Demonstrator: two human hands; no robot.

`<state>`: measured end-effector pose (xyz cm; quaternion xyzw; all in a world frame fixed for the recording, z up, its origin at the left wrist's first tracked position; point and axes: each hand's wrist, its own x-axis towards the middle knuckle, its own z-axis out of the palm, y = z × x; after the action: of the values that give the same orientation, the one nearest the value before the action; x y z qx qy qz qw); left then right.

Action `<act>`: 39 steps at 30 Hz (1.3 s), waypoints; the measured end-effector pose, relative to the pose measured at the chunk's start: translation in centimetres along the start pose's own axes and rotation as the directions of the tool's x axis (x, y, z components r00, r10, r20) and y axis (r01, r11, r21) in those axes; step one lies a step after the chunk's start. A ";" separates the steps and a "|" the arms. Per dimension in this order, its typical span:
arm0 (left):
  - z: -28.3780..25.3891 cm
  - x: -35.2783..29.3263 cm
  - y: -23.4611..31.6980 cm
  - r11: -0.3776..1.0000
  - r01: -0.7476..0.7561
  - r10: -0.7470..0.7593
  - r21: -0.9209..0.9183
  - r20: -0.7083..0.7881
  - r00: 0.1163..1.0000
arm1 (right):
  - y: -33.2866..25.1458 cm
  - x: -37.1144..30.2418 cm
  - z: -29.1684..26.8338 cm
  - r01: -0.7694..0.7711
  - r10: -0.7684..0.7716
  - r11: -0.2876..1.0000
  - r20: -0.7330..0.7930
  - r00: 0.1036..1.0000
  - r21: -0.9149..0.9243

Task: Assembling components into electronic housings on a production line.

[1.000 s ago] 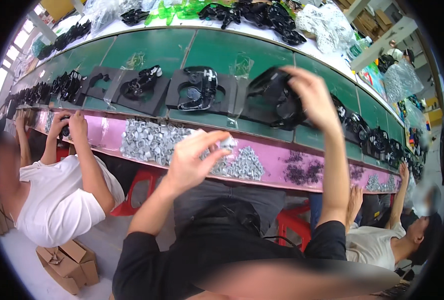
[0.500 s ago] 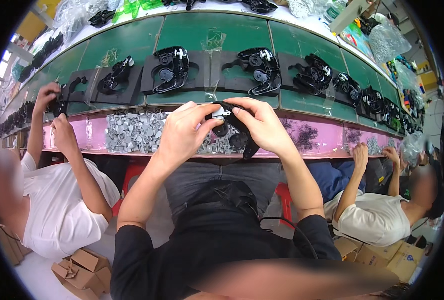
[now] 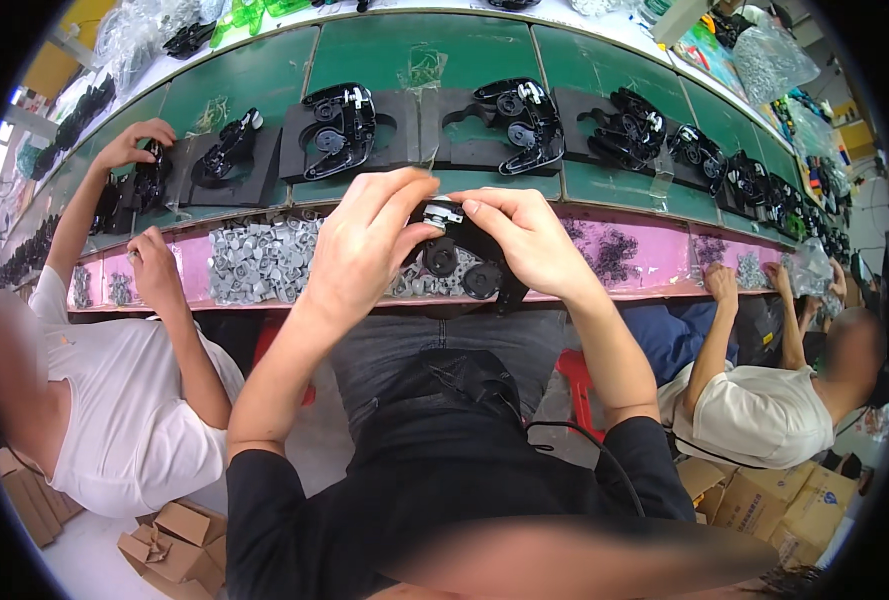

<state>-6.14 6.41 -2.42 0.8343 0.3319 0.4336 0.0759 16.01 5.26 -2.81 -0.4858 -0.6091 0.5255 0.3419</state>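
Left thumb and fingers pinch a pale piece (image 3: 444, 211) on a black shell (image 3: 475, 243) gripped by the worker's right hand (image 3: 530, 243) above loose grey parts (image 3: 261, 262); the piece appears placed, the left hand (image 3: 362, 250) not yet clear. More shells (image 3: 340, 132) lie beyond.

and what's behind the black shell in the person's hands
Small grey parts show in the pink tray past the lower left of the black shell. What lies directly behind the shell and the right hand is covered.
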 end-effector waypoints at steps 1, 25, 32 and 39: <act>-0.1 0.0 -0.2 1.000 0.000 0.000 -0.002 0.003 1.000 | -0.3 -0.1 -0.1 0.026 -0.026 1.000 0.024 0.999 -0.004; -3.0 -0.3 0.1 0.992 0.012 0.031 -0.125 0.334 0.942 | -0.6 1.0 -1.3 -0.135 0.094 0.979 0.249 0.964 0.152; -2.9 -0.7 -0.7 0.988 0.032 0.017 -0.153 0.309 0.951 | 0.2 1.8 -1.1 -0.166 0.108 0.961 0.255 0.961 0.220; -4.1 -1.3 -1.3 0.768 0.560 -0.464 -0.313 0.331 0.822 | 0.1 2.5 -1.4 -0.228 0.136 0.922 0.289 0.948 0.314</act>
<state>-10.50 5.95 -1.27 0.7228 0.4419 0.3525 0.3976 16.65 8.07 -2.87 -0.3998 -0.4996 0.7128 0.2871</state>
